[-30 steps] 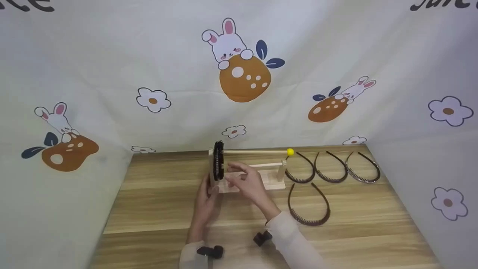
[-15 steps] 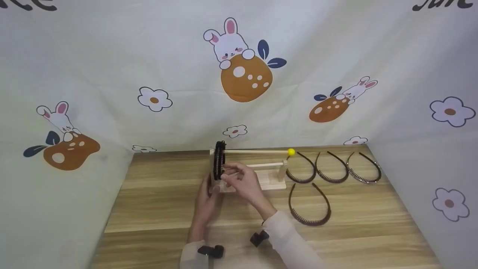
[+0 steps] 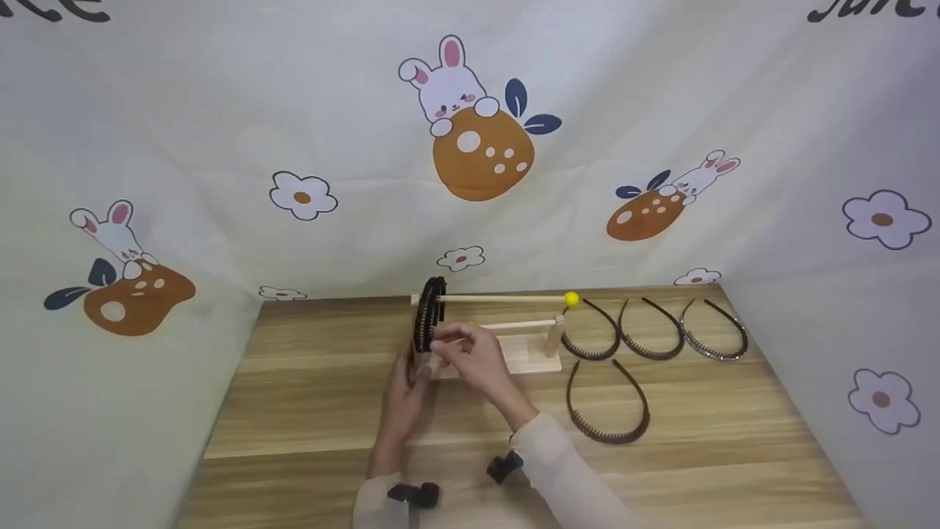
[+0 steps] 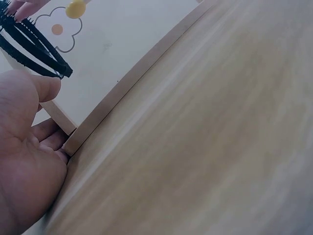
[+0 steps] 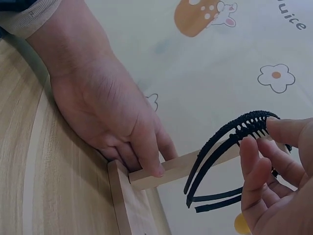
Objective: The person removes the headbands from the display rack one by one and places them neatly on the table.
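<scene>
Farther left than a second ago, the right hand [image 3: 476,358] pinches at the hanging headbands [image 3: 428,316], now tilted; the left hand [image 3: 404,400] grips the rack [image 3: 534,356].

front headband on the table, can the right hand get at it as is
Likely yes, once free: the right hand pinches a black headband, but nothing covers the front headband beside the right sleeve.

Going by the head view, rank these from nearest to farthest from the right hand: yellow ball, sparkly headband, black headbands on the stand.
1. Black headbands: touched by the right hand, at the left end of the stand.
2. Yellow ball: to the hand's right, on the tip of the upper rod.
3. Sparkly headband: farther right, lying on the table.
</scene>
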{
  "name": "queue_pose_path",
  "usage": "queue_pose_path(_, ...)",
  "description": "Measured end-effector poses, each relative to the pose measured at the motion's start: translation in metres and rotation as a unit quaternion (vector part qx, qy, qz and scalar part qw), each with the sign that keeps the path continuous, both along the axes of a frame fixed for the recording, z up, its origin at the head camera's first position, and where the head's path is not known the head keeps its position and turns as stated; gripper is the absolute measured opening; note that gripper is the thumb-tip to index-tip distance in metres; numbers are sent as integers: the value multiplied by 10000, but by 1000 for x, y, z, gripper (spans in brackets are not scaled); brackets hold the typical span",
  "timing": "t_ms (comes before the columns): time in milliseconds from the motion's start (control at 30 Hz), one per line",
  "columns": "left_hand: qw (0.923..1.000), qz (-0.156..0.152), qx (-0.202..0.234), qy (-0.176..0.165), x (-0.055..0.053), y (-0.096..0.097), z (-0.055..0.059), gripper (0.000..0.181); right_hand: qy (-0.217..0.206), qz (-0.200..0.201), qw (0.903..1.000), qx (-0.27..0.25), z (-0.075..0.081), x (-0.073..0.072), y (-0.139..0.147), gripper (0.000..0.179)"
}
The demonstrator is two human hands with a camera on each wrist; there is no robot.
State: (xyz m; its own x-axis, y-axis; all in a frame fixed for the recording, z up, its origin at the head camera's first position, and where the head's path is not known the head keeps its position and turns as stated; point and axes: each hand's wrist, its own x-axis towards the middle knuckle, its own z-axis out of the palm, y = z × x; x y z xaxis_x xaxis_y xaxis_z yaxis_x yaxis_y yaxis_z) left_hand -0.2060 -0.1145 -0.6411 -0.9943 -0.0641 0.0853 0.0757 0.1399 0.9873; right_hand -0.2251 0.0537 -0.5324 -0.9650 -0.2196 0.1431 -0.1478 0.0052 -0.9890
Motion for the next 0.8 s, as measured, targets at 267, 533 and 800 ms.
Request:
queue_pose_path(267, 10000, 44, -15, -59, 0, 0, -1, 63, -99, -19, 9999, 94, 1, -2, -1, 34)
queue_pose_path(533, 9999, 55, -114, 72, -1, -1, -1, 64, -73, -17, 9997, 234, 3, -1, -2, 33)
queue_pose_path(800, 9999, 29, -116, 120, -2, -1, -2, 64, 39, -34, 9996, 293, 1, -2, -2, 24)
